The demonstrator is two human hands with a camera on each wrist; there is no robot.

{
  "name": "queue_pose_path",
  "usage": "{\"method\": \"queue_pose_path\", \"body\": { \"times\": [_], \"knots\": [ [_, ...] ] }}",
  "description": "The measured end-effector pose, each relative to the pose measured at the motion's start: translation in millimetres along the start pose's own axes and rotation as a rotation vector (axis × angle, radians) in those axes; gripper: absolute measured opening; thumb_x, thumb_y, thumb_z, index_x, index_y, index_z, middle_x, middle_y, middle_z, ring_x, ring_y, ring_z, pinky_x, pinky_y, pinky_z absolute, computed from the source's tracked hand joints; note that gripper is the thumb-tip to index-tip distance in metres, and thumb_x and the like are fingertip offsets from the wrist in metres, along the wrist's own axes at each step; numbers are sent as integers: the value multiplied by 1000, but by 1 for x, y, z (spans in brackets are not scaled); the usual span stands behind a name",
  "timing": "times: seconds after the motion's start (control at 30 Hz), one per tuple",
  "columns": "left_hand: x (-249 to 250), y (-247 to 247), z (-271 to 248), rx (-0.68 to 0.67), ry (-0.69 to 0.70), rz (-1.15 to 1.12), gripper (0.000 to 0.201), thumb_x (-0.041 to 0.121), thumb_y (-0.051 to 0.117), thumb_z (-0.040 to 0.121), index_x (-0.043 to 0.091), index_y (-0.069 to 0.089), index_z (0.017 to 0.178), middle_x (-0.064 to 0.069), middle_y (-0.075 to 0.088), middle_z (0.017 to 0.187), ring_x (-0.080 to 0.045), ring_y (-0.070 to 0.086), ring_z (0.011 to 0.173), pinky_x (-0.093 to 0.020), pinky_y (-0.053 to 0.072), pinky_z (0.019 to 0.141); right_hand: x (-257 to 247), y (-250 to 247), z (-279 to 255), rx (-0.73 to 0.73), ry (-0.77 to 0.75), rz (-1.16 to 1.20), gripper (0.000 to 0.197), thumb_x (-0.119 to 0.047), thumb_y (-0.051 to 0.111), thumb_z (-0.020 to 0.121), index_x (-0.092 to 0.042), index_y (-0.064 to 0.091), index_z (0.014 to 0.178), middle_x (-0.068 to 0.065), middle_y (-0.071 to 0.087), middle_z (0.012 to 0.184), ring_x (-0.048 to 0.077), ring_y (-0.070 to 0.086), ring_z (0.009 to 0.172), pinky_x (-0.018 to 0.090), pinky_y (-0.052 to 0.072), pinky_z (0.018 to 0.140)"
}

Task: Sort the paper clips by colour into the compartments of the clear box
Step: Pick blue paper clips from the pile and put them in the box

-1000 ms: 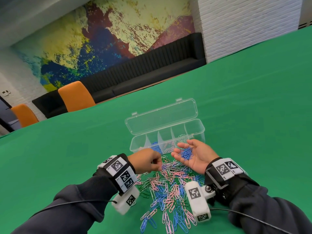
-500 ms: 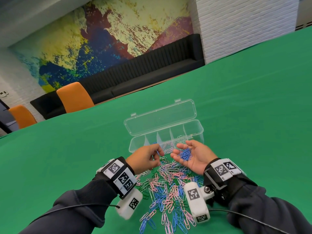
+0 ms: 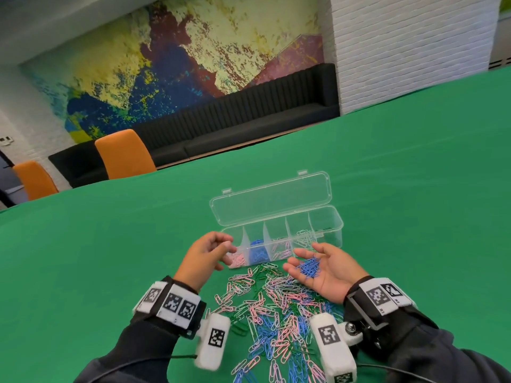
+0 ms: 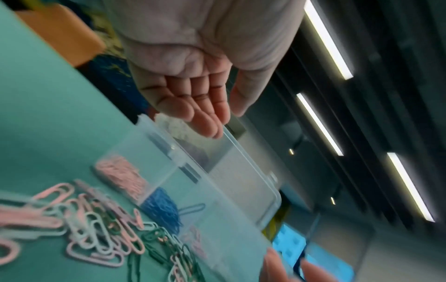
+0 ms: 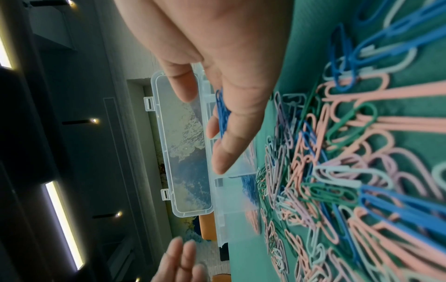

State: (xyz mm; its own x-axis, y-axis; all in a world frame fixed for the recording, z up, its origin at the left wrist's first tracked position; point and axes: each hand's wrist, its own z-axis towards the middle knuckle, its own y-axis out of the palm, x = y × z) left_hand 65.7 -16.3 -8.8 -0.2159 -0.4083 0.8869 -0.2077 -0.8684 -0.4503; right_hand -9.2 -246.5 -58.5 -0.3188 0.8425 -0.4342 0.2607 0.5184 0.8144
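A clear box with its lid thrown back stands on the green table. Its left compartments hold pink clips and blue clips. A mixed pile of paper clips in pink, blue, green and white lies in front of it. My left hand hovers at the box's front left, fingers relaxed and palm empty. My right hand lies palm up over the pile near the box's front, with a small bunch of blue clips resting in its cupped palm.
The green table stretches far to the right and left of the box. Two orange chairs and a black bench stand beyond its far edge.
My left hand has gone from pinching over the pile beside the right palm up to the box's front left, and its fingers have spread. The right hand has stayed palm up with the blue clips.
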Motion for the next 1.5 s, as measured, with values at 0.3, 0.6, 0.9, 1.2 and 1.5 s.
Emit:
{"method": "queue_pose_path", "body": {
  "times": [0.3, 0.6, 0.9, 1.2, 1.5],
  "knots": [
    [-50, -30, 9, 291, -244, -841, 18, 13, 39, 99, 11, 55, 91, -2, 61, 71, -9, 55, 52, -17, 45, 45, 10, 58, 12, -6, -35, -50, 32, -25, 36, 99, 2, 54, 101, 25, 58, 94, 41, 59, 92, 45, 55, 70],
    [-69, -18, 21, 257, -311, -1361, 21, 17, 38, 97, 12, 56, 86, 1, 64, 59, -9, 58, 46, -16, 48, 45, 7, 109, 84, 196, -309, -483, 46, -34, 33, 100, 1, 51, 124, 14, 56, 112, 23, 52, 106, 33, 39, 90],
    [-72, -22, 21, 146, -312, -1497, 26, 23, 37, 96, 13, 57, 83, 0, 61, 63, -11, 57, 51, -18, 49, 49, 3, 110, 52, 134, -407, -722, 43, -33, 32, 100, -4, 54, 121, 13, 54, 129, 23, 47, 125, 39, 31, 111],
    [-72, -25, 9, -117, -389, -1320, 27, 22, 37, 97, 9, 57, 86, -4, 64, 64, -12, 60, 50, -19, 51, 46, 21, 92, -28, -244, -130, -2019, 18, -16, 58, 90, -28, 60, 103, 1, 62, 106, 11, 60, 92, 27, 51, 83],
    [-72, -25, 2, -183, -376, -1272, 28, 23, 37, 97, 8, 58, 88, -6, 67, 71, -14, 62, 54, -22, 53, 50, 93, 75, -42, -643, -98, -2497, 46, -35, 70, 80, -22, 52, 121, 3, 47, 111, 17, 48, 96, 28, 38, 81]
  ]
}}
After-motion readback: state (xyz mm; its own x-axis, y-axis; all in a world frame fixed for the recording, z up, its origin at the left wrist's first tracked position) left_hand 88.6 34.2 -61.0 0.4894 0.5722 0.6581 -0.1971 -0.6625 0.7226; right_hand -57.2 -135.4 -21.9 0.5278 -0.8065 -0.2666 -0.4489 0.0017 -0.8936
